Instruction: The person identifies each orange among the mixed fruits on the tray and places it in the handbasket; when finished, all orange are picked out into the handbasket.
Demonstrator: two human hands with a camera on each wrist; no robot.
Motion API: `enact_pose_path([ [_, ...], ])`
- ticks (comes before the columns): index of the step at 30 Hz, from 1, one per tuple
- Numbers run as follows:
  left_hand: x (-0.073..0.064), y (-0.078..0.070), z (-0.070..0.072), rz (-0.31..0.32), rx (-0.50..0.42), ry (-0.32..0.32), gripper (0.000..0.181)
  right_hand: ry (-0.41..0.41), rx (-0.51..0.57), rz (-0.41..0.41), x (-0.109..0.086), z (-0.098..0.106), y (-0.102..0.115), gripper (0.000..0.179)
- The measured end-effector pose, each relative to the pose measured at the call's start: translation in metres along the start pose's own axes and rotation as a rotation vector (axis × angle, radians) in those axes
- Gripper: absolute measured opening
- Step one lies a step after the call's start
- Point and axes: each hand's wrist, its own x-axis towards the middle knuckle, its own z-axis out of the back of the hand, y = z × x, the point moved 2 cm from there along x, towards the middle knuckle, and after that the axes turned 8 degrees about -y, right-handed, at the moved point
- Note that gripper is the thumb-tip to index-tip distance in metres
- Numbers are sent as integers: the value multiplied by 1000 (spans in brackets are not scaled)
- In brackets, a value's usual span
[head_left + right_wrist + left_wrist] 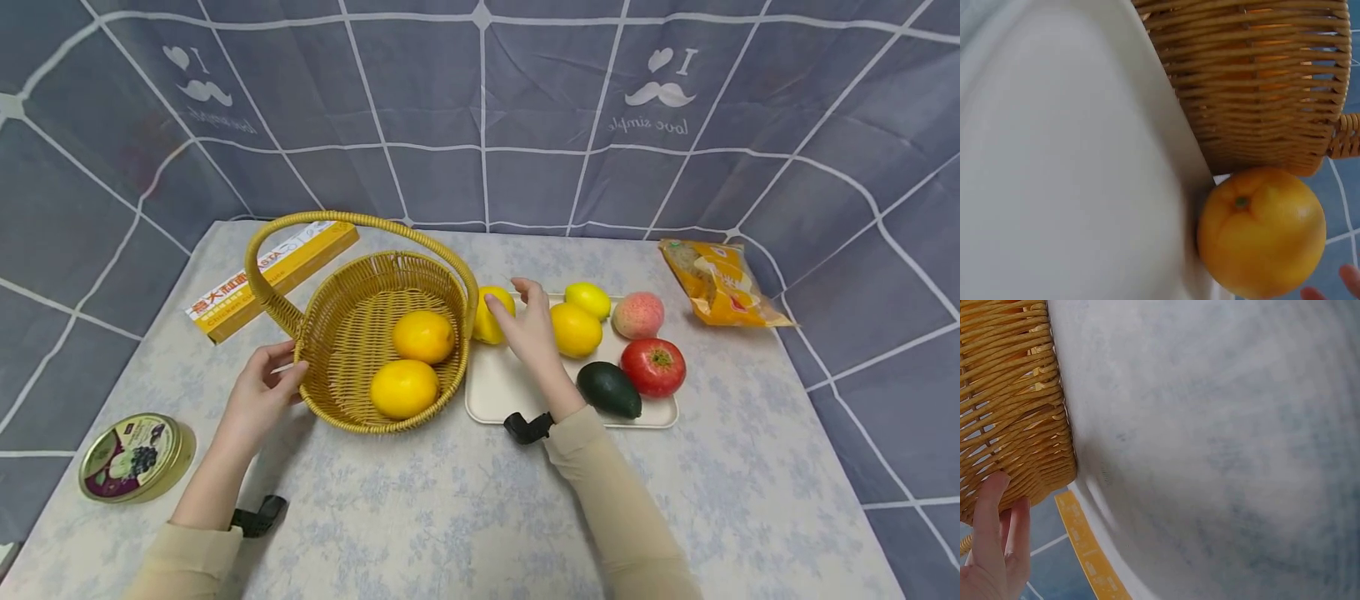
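Observation:
My left hand [258,387] holds the woven basket [337,333] at its left side, thumb over the rim, fingers [988,519] against the outer wall. Two yellow-orange fruits [405,389] lie inside, and a tall handle [360,220] arches over the basket. To its right, my right hand [532,329] reaches over the white tray [495,392] with thumb and fingers spread. An orange [1260,231] sits at the tray's far left corner, beside the basket. In the right wrist view, fingertips [1350,278] show just apart from this orange.
On the tray lie a large yellow fruit [576,330], a lemon [588,300], a peach [638,315], a pomegranate [652,367] and an avocado [609,389]. A pasta box [273,279] lies behind the basket, a round tin [135,458] at left, an orange packet [720,283] at right.

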Motion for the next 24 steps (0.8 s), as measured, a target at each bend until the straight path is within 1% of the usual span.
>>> enact_pose_path([
  [3,-1,0,0,0,-10,-3,58,-5,-4,-40,2,-4,-2,64],
  [7,0,0,0,4,-13,-3,58,16,-10,-100,4,-10,-5,70],
  [10,0,1,0,5,-17,-5,58,30,-16,-129,5,-13,-6,73],
  [17,0,0,0,-10,-29,-5,58,37,-19,-164,6,-17,-11,76],
  [24,0,0,0,-4,-24,-8,58,70,-41,-196,8,-19,-16,79],
])
